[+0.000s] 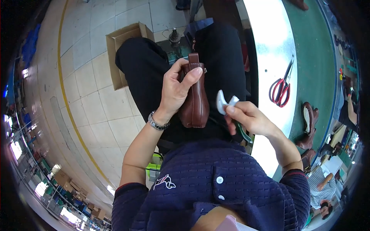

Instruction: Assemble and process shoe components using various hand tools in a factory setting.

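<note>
Navy fabric of the wearer's shirt (pixel 192 165) fills the part closest to my viewpoint, with black trousers (pixel 223 57) spread beyond it. From my remote seat I see both hands well apart from each other, each occupied. The left hand (pixel 175 92), with a patterned band (pixel 158 122) around its wrist, is clamped on a brown leather boot (pixel 196 102), its thumb pressed near the end that carries a pull loop (pixel 193 58). That boot is over the lap, between the thighs, loop end away from the body and broad end toward it; I cannot tell whether it rests on the trousers. The right hand (pixel 250 117) is closed around a tool (pixel 221 102) with a pale, curved, two-pronged head; a dark green handle (pixel 244 133) shows below the fingers. The tool is near the boot but not touching it.

To my right runs a silvery tabletop (pixel 269 38). Red-handled scissors (pixel 284 81) lie close to its far long edge, blades pointing away from the wearer. Past that edge, brown shoes (pixel 308 142) lie on a green surface (pixel 312 69). On the left, a cardboard box (pixel 116 61) stands on the tiled floor (pixel 92 77) beside the knee.
</note>
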A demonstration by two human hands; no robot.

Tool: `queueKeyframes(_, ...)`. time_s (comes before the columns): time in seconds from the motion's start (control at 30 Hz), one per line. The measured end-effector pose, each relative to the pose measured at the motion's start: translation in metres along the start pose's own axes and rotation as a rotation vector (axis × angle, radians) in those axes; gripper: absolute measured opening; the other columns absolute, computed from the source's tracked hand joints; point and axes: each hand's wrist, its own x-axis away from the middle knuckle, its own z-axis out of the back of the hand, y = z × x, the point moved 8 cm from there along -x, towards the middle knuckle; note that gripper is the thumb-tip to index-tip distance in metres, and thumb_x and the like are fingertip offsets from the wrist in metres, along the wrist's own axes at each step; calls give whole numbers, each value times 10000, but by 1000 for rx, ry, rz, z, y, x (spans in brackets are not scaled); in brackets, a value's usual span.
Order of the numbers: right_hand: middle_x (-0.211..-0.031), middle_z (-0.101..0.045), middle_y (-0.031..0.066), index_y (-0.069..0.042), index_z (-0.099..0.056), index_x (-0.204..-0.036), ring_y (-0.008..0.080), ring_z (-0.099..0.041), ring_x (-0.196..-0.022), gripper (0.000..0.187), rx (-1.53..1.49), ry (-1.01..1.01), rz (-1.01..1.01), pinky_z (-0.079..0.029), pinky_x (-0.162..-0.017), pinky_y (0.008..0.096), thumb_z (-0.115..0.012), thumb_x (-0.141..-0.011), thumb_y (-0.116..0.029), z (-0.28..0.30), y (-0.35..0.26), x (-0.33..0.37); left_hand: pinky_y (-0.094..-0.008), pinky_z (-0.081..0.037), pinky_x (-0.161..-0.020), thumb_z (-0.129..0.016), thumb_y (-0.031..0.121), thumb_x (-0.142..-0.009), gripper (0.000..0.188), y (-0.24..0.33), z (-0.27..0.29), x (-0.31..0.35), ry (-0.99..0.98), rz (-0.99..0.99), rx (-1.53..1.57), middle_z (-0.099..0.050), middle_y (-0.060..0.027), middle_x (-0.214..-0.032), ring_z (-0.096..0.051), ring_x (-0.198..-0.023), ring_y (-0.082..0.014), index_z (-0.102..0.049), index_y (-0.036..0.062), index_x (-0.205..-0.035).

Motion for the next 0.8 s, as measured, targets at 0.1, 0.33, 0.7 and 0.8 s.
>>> queueKeyframes(0.1, -626, -549, 7, -21, -605, -789, 98, -571, -566, 499, -38, -115, -57, -455, -533, 235, -450, -1011, -440, -11, 13, -6, -216, -469, -722, -700, 310, -893, 305, -3, -7, 4, -6, -3, -25, -644, -10, -869, -568, -769, -47, -605, 32, -975)
queueKeyframes(0.33, -513, -500, -20, -71, -570, -630, 91, -508, -456, 606, 16, -229, -142, -423, -459, 233, -409, -999, -524, -25, 17, -5, -262, -433, -659, -683, 310, -892, 299, 3, -7, 17, 96, -113, -360, -567, -32, -783, -513, -700, -113, -591, 26, -887)
queueKeyframes(0.7, -494, -552, 147, -8, -594, -609, 280, -588, -455, 628, 783, -207, -55, -489, -493, 381, -411, -1012, -453, -31, -18, 2, -322, -369, -546, -667, 148, -882, 278, 29, -26, 33, 94, -405, -600, -437, -77, -674, -424, -578, -187, -466, 19, -741)
queueKeyframes(0.8, -500, -560, 147, -2, -599, -618, 270, -597, -466, 635, 778, -160, -89, -494, -497, 373, -417, -1007, -469, -31, -20, -3, -325, -370, -544, -661, 164, -891, 288, 36, -21, 29, 129, -418, -655, -431, -83, -653, -412, -560, -195, -469, 16, -736)
